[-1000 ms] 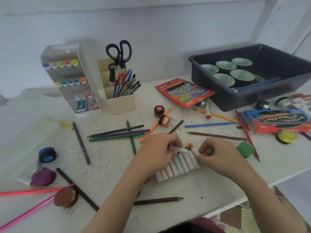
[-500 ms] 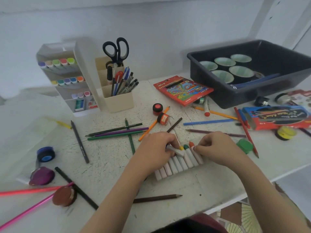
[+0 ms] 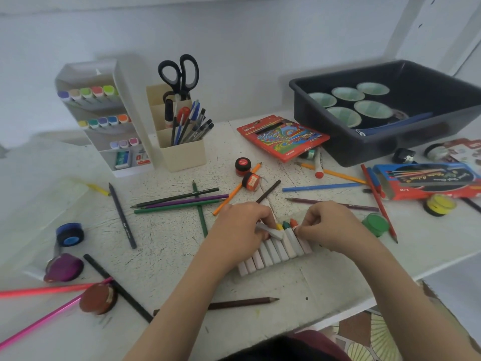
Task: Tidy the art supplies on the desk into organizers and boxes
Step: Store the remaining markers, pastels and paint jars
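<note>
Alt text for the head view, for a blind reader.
The left hand holds a loose crayon over a row of crayons on a desk; the right hand pinches the row's end. Coloured pencils, paint pots and a dark bin lie around.

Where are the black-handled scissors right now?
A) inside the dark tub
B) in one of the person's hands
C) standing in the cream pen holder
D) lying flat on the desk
C: the scissors stand handles-up in the cream pen holder, behind the pens, and neither hand touches them.
</note>
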### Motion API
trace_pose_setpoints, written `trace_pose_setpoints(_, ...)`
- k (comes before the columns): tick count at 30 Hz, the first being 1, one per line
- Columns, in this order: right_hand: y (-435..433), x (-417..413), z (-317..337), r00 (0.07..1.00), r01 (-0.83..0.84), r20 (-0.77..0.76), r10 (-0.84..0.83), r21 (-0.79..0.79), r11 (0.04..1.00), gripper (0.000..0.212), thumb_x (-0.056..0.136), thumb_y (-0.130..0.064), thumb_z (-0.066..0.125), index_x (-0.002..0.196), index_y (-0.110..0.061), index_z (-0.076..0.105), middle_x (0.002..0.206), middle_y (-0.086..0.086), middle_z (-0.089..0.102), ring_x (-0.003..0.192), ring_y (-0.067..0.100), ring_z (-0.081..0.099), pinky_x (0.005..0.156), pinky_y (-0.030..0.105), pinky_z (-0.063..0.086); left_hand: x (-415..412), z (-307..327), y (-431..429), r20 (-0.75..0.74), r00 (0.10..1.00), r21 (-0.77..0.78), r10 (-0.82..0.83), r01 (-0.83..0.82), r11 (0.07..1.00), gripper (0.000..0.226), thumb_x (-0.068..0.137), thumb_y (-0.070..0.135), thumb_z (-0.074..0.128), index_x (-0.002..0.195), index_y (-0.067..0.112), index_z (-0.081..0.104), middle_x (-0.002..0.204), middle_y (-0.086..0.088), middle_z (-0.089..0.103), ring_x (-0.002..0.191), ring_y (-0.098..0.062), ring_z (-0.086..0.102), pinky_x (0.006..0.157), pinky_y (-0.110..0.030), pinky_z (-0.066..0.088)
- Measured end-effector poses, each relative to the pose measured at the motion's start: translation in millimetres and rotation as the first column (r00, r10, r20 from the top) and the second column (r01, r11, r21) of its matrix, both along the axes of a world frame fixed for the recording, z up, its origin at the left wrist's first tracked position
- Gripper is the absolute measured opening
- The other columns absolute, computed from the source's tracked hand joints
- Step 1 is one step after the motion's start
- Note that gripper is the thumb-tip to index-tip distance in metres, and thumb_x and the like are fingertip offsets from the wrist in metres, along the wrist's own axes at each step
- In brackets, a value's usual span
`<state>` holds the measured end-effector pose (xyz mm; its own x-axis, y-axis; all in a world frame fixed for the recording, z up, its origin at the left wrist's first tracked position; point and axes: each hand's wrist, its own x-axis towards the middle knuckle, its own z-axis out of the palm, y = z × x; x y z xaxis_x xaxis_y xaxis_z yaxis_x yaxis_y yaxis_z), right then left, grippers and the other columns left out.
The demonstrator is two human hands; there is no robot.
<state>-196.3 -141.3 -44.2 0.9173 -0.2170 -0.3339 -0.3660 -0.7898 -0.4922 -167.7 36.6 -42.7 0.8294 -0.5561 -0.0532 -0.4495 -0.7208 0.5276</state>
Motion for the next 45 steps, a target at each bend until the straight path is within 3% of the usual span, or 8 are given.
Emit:
trace_pose_setpoints(3,0,3,3,0.999,-0.02,-0.043,0.021,0.033,0.999,0.014,0.08,-0.029,0.071,0.078,-0.023,0.059,0.075,-0.003,0.063,0.065,0.011,0.06,0.048,0.022,0.046,-1,-1,0,0.01,1.0,-0.004,0.005,-0.005,1.0,0.015,0.083,0.017,0.066,0.088,0.031,0.063,0.081,0.018,0.045,0.082,-0.006,0.045,0.09,-0.03,0.036)
trace_pose_setpoints(7,0,-2,1,0.993,-0.029,0.114,0.014,0.132,0.991,0.016,0.076,-0.019,0.075,0.078,-0.03,0.064,0.077,-0.007,0.065,0.066,0.007,0.06,0.058,0.024,0.051,-2,0,0,0.029,1.0,0.0,0.0,0.0,1.0,0.015,0.083,0.016,0.065,0.088,0.031,0.063,0.078,0.018,0.045,0.079,-0.006,0.045,0.089,-0.03,0.037)
trace_pose_setpoints(16,-4,-11,1,0.948,-0.027,0.313,-0.059,0.263,0.965,0.015,0.089,-0.024,0.061,0.076,-0.029,0.069,0.069,-0.011,0.067,0.054,0.002,0.06,0.047,0.014,0.045,-4,-1,1,0.076,0.997,-0.097,-0.028,0.036,0.995,0.015,0.084,0.014,0.063,0.092,0.026,0.067,0.09,0.013,0.061,0.086,-0.007,0.054,0.091,-0.035,0.041)
trace_pose_setpoints(20,0,-17,12,0.954,-0.154,0.299,0.022,0.425,0.892,0.008,0.084,-0.03,0.065,0.084,-0.027,0.072,0.072,-0.01,0.07,0.053,0.006,0.061,0.047,0.016,0.046,0,3,-6,0.145,0.988,-0.237,-0.061,0.095,0.967,0.013,0.079,0.012,0.07,0.088,0.022,0.07,0.079,0.016,0.062,0.075,0.0,0.051,0.073,-0.01,0.037)
trace_pose_setpoints(26,-11,-22,23,0.964,-0.155,0.258,0.057,0.377,0.913,0.009,0.081,-0.023,0.069,0.076,-0.03,0.071,0.067,-0.006,0.07,0.054,-0.002,0.058,0.049,0.009,0.042,-2,9,-19,0.173,0.981,-0.387,-0.084,0.147,0.91,0.016,0.079,0.009,0.071,0.089,0.021,0.068,0.082,0.02,0.062,0.078,0.006,0.053,0.071,-0.006,0.037)
trace_pose_setpoints(31,-22,-27,21,0.969,0.037,0.231,-0.082,0.195,0.98,0.007,0.084,-0.025,0.068,0.082,-0.029,0.062,0.074,-0.008,0.068,0.067,0.006,0.063,0.057,0.019,0.044,1,3,-28,0.143,0.985,-0.296,0.097,-0.051,0.954,0.026,0.088,0.011,0.06,0.109,0.024,0.067,0.11,0.01,0.065,0.098,-0.003,0.054,0.091,-0.021,0.041)
trace_pose_setpoints(36,-23,-31,10,0.973,0.091,0.205,-0.103,0.067,0.994,0.01,0.083,-0.027,0.069,0.08,-0.024,0.06,0.077,-0.005,0.068,0.072,0.009,0.063,0.057,0.019,0.043,-1,-5,-31,-0.047,0.989,-0.126,0.141,-0.145,0.981,0.017,0.085,0.022,0.063,0.096,0.034,0.07,0.097,0.018,0.062,0.095,-0.004,0.057,0.08,-0.022,0.044)
trace_pose_setpoints(45,-14,-23,-4,0.976,0.011,0.219,-0.013,0.01,1.0,0.016,0.08,-0.038,0.069,0.07,-0.027,0.064,0.072,-0.013,0.06,0.069,0.0,0.053,0.052,0.017,0.033,-2,-15,-36,-0.046,0.983,-0.116,0.18,-0.184,0.976,0.027,0.087,0.014,0.056,0.092,0.033,0.073,0.106,0.007,0.066,0.093,-0.01,0.058,0.076,-0.022,0.045)
